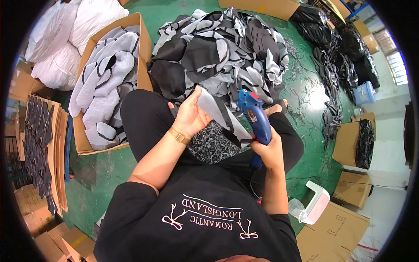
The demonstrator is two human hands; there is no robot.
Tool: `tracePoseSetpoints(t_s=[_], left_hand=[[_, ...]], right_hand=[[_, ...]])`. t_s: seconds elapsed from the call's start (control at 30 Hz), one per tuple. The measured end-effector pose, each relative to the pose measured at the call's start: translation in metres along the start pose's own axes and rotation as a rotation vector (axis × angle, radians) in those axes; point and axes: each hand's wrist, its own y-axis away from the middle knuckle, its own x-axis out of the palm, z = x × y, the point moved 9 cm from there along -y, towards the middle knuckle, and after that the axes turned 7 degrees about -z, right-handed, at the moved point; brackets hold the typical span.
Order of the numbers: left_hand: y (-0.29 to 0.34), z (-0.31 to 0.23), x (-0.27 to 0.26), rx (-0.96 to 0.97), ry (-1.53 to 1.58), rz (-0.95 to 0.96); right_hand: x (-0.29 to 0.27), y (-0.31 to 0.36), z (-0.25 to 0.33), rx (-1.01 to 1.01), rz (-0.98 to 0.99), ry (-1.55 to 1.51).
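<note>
My left hand, with a gold watch on its wrist, pinches the upper end of a grey and black fabric piece. The piece slants down to the right across my lap. My right hand is wrapped round a blue handheld power tool with a red button, its head pointing away from me. The fabric's lower end lies against the fingers of that hand; whether they grip it too I cannot tell. Thin fabric trimmings lie heaped between my crossed legs.
Beyond my legs spreads a big pile of grey and black fabric pieces. At left stands an open cardboard box holding similar pieces. White sacks sit behind it, black bags at far right. A white-pink appliance stands near my right elbow.
</note>
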Motion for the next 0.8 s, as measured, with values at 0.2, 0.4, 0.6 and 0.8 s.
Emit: tracePoseSetpoints(t_s=[0.2, 0.4, 0.6, 0.8], left_hand=[[0.025, 0.026, 0.049, -0.090, -0.071, 0.159], [0.032, 0.025, 0.058, -0.047, -0.331, 0.056], [0.025, 0.019, 0.048, 0.066, -0.334, -0.017], [0.023, 0.001, 0.044, 0.260, -0.421, -0.071]], right_hand=[[0.015, -0.001, 0.004, -0.040, 0.002, 0.065], [0.012, -0.003, -0.010, 0.048, 0.034, 0.086], [-0.003, -0.002, -0.012, -0.002, 0.037, 0.116], [-0.019, 0.018, -0.020, 0.154, 0.058, -0.233]])
